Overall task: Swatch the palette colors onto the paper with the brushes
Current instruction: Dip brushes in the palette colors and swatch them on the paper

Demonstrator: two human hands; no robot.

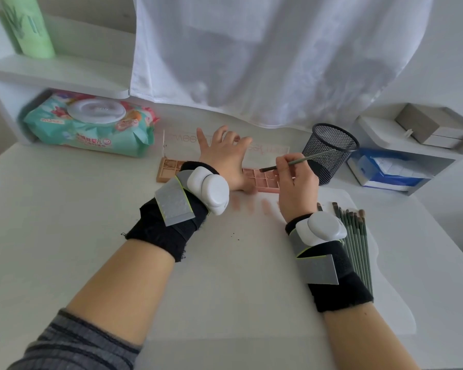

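Note:
An open eyeshadow palette (262,180) with pink and brown pans lies at the desk's middle, its lid (179,141) standing up behind. My left hand (222,153) rests over the palette with fingers spread. My right hand (296,182) pinches a thin green brush (300,161), whose dark tip hovers just over the pink pans. The white paper (246,249) lies in front of the palette and carries a few faint pink swatches (251,205) near its top edge. Several more green brushes (356,236) lie in a row on the paper's right side.
A black mesh pen cup (329,150) stands right of the palette. A wet-wipe pack (91,124) sits under the left shelf, a green bottle (27,25) on top. Blue and white tissue packs (385,169) and a grey box (425,126) fill the right shelves. White cloth (265,54) hangs behind.

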